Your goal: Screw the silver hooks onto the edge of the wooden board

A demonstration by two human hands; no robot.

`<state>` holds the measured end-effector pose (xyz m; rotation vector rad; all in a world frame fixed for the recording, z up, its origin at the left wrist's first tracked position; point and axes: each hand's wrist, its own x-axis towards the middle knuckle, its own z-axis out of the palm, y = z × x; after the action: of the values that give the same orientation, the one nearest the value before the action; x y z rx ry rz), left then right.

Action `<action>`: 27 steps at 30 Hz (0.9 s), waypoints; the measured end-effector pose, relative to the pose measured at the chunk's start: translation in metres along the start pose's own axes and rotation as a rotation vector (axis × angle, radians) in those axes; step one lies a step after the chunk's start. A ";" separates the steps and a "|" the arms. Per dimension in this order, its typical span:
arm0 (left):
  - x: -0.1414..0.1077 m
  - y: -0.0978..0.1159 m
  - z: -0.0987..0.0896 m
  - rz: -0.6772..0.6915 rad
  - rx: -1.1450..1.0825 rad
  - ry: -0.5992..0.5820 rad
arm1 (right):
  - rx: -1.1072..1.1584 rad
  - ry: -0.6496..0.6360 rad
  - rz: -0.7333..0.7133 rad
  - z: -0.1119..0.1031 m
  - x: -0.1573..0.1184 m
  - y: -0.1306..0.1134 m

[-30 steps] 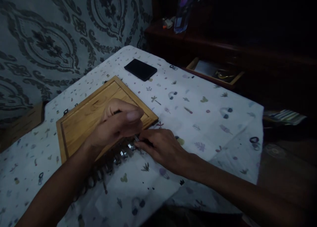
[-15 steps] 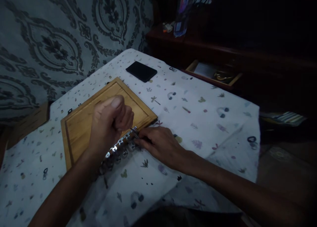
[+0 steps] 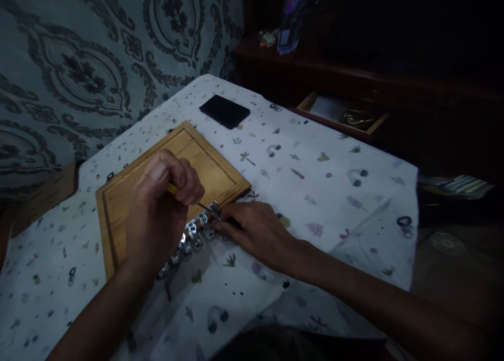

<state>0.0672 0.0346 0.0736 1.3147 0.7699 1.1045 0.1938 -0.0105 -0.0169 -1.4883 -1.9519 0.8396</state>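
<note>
My left hand is closed in a fist around a screwdriver with a yellow handle. Its thin shaft points right and down to the far end of a shiny metal strip. That strip has several ring-like clips and runs along the near edge of a framed wooden board. At the strip's far end, the thumb and fingers of my right hand are pinched on it, beside the screwdriver's tip. The exact contact at the tip is too small to make out. My left hand and forearm cover part of the board.
Beneath everything is a table with a patterned white cloth. A black phone lies beyond the board. Behind the table stand a dark cabinet with an open drawer and a plastic bottle. A cardboard box is at the left.
My left fist has turned and shifted left and slightly down, so the screwdriver's yellow handle and shaft now show. More clips on the strip are visible. My right hand stays in place.
</note>
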 end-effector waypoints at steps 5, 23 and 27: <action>-0.006 -0.002 -0.002 0.088 -0.015 0.050 | 0.023 -0.002 -0.015 0.000 -0.001 0.002; -0.013 -0.010 0.001 0.157 0.024 0.079 | 0.018 0.002 -0.012 0.001 -0.001 0.002; -0.014 -0.012 0.000 0.159 0.022 0.112 | 0.029 0.016 -0.024 0.001 0.000 0.002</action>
<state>0.0644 0.0225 0.0598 1.3598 0.7711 1.3083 0.1945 -0.0107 -0.0197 -1.4482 -1.9339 0.8399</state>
